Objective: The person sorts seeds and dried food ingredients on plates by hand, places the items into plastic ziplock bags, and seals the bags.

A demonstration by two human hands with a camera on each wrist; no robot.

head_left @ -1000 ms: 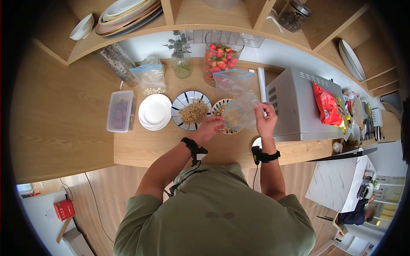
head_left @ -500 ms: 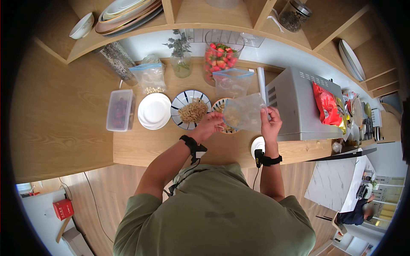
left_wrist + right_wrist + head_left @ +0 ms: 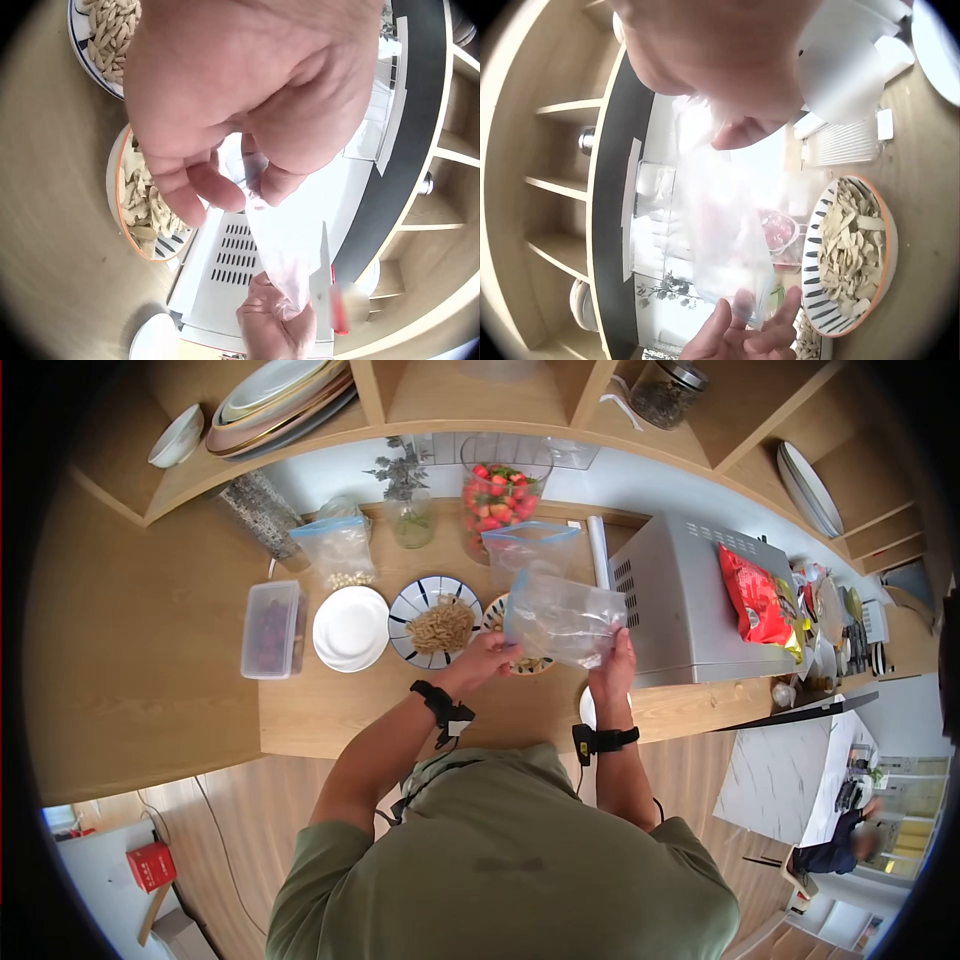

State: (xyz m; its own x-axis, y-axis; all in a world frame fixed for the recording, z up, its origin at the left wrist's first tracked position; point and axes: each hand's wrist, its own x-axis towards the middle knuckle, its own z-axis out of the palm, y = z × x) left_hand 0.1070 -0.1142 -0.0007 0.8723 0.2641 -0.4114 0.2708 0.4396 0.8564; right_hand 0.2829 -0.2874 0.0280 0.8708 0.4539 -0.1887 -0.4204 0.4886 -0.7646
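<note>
A clear zip bag (image 3: 565,618) with a blue-edged mouth is stretched between both hands, above the orange-rimmed bowl (image 3: 890,247). My left hand (image 3: 483,662) pinches the mouth edge between thumb and fingers. At the opposite end, my right hand (image 3: 613,672) grips the bag's bottom corner. Beige dried slices (image 3: 851,244) fill the bowl, which the bag and left hand partly cover in the head view. Left of it stands a blue-striped plate (image 3: 405,605) heaped with pale brown strips (image 3: 440,626). No contents show through the film of the held bag.
Behind the hands stand another zip bag (image 3: 530,550) and a clear container of strawberries (image 3: 500,500). Stacked white plates (image 3: 350,628), a lidded plastic box (image 3: 272,630) and a bag of pale pieces (image 3: 340,550) are leftward. A silver appliance (image 3: 670,610) borders the right; shelves overhang.
The bag's bottom end has swung right and toward the body, and the bag is now spread flatter. My right hand has lowered toward the body; the left still holds the mouth edge.
</note>
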